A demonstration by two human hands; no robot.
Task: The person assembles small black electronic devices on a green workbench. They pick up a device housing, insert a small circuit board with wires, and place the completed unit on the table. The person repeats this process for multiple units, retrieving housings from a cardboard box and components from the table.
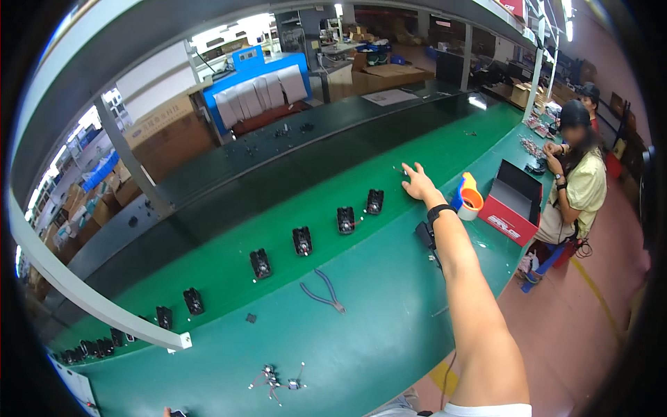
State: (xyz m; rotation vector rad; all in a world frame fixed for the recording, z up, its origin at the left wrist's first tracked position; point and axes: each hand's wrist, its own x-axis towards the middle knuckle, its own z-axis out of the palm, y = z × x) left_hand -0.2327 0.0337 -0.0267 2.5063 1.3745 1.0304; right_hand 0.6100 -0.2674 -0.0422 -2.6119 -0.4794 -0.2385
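Observation:
My right hand (418, 183) reaches out over the green conveyor belt (445, 149) with its fingers apart. A small dark and white piece (399, 170) lies by its fingertips. Nearest to it on the belt is a black plastic housing (375, 201), one of several in a slanting row running down to the left, with short wires on some. Only a fingertip of my left hand (167, 412) shows at the lower edge, beside a black part (178, 413) that is mostly cut off. Small motors with thin wires (273, 379) lie on the green bench nearby.
Blue-handled pliers (324, 292) and a small black piece (251, 317) lie on the bench. By my right forearm are a black object (425, 235), a tape dispenser (468, 197) and a red box (511, 208). A co-worker (580, 163) sits at the right. A grey post (128, 149) stands left.

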